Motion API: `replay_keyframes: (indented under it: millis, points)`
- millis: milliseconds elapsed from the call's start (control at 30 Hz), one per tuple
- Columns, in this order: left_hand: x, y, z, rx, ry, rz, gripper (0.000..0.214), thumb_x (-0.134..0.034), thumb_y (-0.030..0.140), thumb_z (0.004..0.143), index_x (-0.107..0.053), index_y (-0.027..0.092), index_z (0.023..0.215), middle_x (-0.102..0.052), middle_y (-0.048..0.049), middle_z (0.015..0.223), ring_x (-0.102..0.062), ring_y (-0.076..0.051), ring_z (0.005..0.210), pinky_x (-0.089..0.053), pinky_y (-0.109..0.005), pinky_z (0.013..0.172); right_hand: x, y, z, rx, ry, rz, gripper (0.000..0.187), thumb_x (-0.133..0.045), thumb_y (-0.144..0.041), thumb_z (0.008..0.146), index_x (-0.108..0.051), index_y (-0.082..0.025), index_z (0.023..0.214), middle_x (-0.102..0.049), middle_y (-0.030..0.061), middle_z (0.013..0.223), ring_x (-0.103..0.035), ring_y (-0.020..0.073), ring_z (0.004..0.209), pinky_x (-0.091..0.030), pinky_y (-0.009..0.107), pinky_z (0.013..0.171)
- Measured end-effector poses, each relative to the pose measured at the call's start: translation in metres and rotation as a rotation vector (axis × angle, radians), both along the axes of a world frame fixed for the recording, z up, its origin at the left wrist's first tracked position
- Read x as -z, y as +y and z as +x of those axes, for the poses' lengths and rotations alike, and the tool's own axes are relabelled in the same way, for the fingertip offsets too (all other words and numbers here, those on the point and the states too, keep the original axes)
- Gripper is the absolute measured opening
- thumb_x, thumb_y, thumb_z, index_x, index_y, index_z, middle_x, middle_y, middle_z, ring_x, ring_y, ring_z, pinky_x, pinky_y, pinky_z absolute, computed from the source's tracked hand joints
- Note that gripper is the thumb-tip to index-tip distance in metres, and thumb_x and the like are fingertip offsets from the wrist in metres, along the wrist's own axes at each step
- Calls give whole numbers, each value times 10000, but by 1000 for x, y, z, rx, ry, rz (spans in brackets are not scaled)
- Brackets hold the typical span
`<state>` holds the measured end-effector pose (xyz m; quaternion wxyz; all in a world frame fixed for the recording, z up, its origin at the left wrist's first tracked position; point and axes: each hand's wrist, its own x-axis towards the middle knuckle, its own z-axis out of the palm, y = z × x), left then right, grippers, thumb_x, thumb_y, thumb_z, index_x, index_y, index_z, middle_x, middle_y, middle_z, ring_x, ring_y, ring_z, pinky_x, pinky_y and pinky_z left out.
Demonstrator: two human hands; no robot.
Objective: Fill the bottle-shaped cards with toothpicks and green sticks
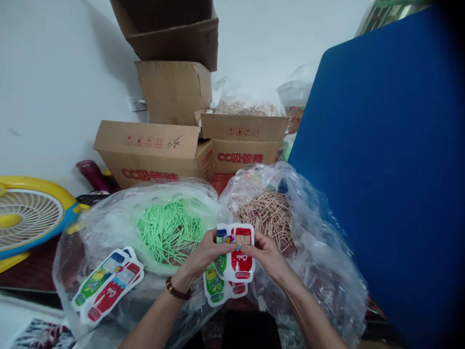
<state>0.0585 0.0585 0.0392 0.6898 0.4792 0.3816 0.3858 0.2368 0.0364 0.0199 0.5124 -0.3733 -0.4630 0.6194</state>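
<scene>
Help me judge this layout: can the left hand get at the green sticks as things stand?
Probably yes: the green sticks lie on opened plastic beside the left hand, with nothing visible blocking. It holds a printed packet with the right hand, so may need to let go first.

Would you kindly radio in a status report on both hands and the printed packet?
Left hand and right hand holding the printed packet. Tan sticks showing in its window. Another packet partly hidden behind it; nothing visibly blocking the hands.
</scene>
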Motion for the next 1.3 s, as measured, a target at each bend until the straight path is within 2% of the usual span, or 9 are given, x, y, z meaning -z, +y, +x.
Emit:
replay_keyframes:
  millis: [133,333,567,733,833,967,1067,1233,1300]
  points:
    - [-1,-6,-4,3,53,34,253,-785,269,666,-704,106,842,-725,-56,735,-653,-169,592,-505,-250,573,3,-3,-7,74,-23,16,238,-787,-309,656,-680,-191,832,-693,-6,731,-630,166,653,-504,288,647]
    - [-4,-17,-6,-18,59,42,241,-769,275,675,-703,105,833,-714,-46,701,-640,-162,574,-493,-242,553,-1,-9,-8,-107,24,-20,348,-797,-292,643,-670,-193,951,-721,7,852,-656,170,747,-507,309,746]
    - [-3,-27,-13,-24,84,3,211,-773,245,657,-693,105,794,-698,-29,675,-614,-134,547,-480,-226,548,14,-16,-24,29,68,-35,286,-836,-296,576,-666,-180,775,-703,-22,716,-617,128,614,-486,241,618]
    - [-6,-31,-14,-89,85,5,225,-781,259,656,-698,103,797,-710,-37,685,-629,-146,563,-492,-232,551,15,-21,-30,-76,88,-37,306,-805,-285,635,-696,-182,902,-731,7,806,-659,156,698,-513,278,693]
    - [-2,-33,-15,-133,47,7,251,-786,268,658,-696,106,827,-728,-50,737,-652,-159,606,-514,-246,591,15,-25,-30,-65,63,2,280,-770,-295,685,-699,-186,933,-733,12,825,-660,158,723,-511,279,705]
    - [14,-39,-23,-108,16,-22,288,-760,294,694,-656,119,898,-733,-65,801,-676,-195,668,-538,-302,656,22,-30,-27,-46,-2,-12,295,-766,-328,671,-699,-183,919,-733,17,833,-658,175,721,-510,297,701]
    - [35,-47,-33,-114,120,40,334,-694,342,756,-599,135,1000,-717,-88,915,-680,-231,772,-539,-365,732,32,-32,-23,-24,-108,-47,344,-753,-378,654,-696,-176,926,-736,32,849,-665,211,738,-509,331,710]
    - [80,-61,-43,-390,731,486,559,-624,295,767,-476,154,1287,-569,-136,1205,-515,-299,1140,-383,-474,1003,50,-26,-21,70,-789,-46,250,-634,-391,737,-686,-199,887,-728,38,841,-660,237,784,-468,312,698]
    - [97,-62,-44,-408,925,555,652,-630,264,741,-429,141,1348,-530,-155,1225,-487,-314,1149,-368,-486,1005,53,-24,-23,85,-1067,-20,211,-577,-361,778,-666,-207,892,-719,48,847,-658,244,808,-448,316,714]
